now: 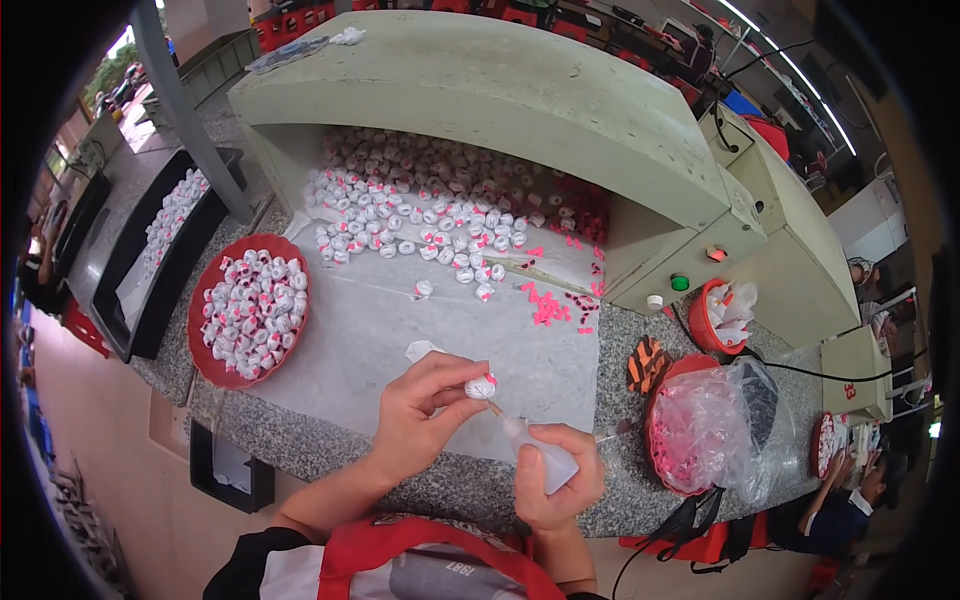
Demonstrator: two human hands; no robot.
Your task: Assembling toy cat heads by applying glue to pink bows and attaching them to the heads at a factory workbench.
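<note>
Between the thumb and fingers of my left hand [425, 405] is pinched a small white round piece [481, 387] with a bit of pink on it. My right hand [562, 475] is wrapped around a translucent squeeze bottle [540, 458], tilted so that its thin nozzle [495, 408] comes up to the white piece; whether the tip touches it I cannot tell. Beyond my hands, many similar white pieces [430, 235] with pink parts are spread on the white sheet [345, 310]. Loose pink bow-shaped pieces [548, 306] lie at their right.
A pale green metal hood [480, 75] arches over the sheet. On the left stand a red basin [197, 345] of white pieces and a black tray [120, 300]. On the right are a red basket [655, 440] with plastic bags, a small red bucket [703, 325] and an orange-black striped item [649, 365].
</note>
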